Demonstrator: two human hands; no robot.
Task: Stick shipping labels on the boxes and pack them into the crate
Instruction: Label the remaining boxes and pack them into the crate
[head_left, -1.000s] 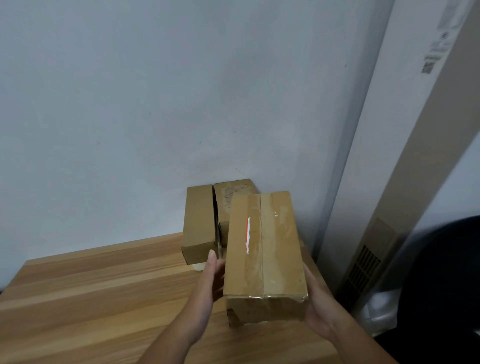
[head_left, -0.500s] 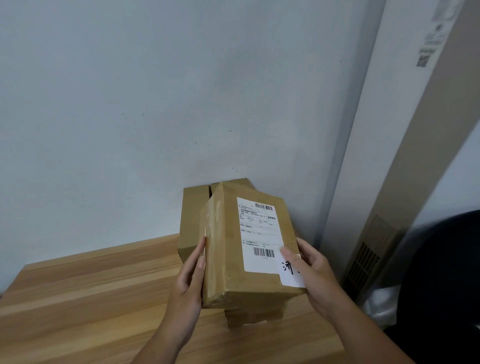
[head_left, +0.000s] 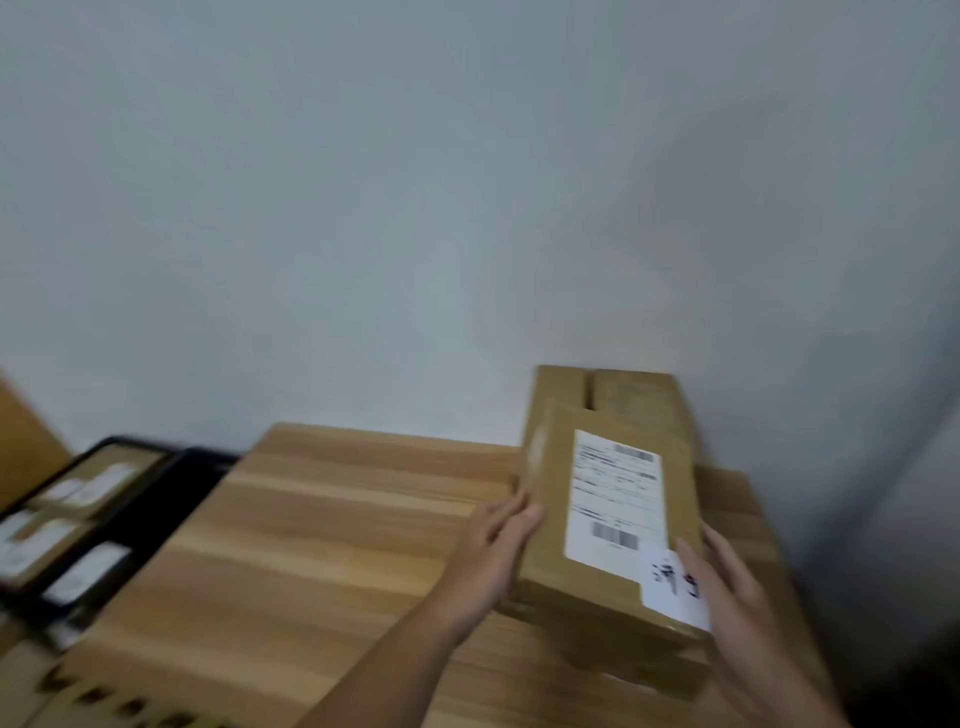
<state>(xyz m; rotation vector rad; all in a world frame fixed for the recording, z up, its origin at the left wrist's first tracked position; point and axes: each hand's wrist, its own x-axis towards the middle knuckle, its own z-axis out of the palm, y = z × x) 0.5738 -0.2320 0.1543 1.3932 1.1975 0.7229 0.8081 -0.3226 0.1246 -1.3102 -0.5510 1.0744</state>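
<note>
Crate (head_left: 176, 483) has come into view at left; I note the left hand (head_left: 493, 556) pressed flat on the labelled box (head_left: 613, 499), right hand (head_left: 727, 587) gripping its corner.

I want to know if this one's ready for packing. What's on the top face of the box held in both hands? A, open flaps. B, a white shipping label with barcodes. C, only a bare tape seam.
B: the box, held between the left hand and the right hand, carries a white shipping label with barcodes on its upper face.
</note>
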